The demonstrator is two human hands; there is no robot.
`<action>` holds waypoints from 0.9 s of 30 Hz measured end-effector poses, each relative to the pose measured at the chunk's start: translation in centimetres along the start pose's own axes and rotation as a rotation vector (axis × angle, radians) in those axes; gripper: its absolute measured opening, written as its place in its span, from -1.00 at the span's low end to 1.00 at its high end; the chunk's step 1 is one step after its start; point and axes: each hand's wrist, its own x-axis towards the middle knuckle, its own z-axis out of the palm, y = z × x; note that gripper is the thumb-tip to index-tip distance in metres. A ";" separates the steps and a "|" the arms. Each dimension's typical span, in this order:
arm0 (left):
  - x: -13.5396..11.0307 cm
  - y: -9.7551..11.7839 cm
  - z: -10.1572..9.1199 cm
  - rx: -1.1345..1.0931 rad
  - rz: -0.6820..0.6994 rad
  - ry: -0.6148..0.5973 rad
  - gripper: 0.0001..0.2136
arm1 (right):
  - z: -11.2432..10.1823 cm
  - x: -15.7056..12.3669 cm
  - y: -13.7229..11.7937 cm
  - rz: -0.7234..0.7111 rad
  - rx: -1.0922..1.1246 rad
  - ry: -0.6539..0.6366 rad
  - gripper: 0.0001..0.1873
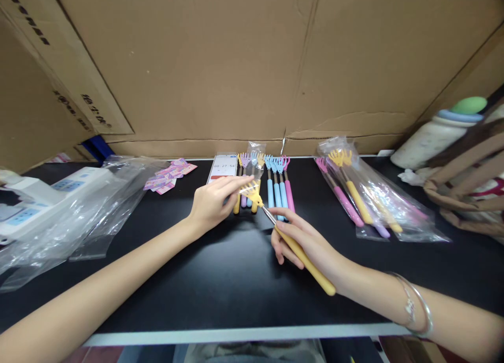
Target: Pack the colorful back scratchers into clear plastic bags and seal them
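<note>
My right hand (305,242) is closed round the yellow handle of a back scratcher (303,258), whose metal stem runs up and left to a yellow claw head (251,191). My left hand (214,201) pinches that claw head with its fingertips. Just behind lies a row of several back scratchers (275,182) in yellow, blue and pink on the black table (220,279). A small clear bag (255,155) covers the heads of some of them.
A phone (222,167) showing a timer lies left of the row. Bagged scratchers (366,195) lie to the right, pink cards (169,175) and clear bags (90,205) over a power strip (43,195) to the left. Cardboard (236,63) stands behind; a bottle (437,134) and basket (468,189) sit far right.
</note>
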 end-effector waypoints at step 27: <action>0.0 1.3 -0.2 0.000 0.310 -0.005 -0.72 | 0.4 -0.6 -0.5 0.097 0.087 -0.093 -0.77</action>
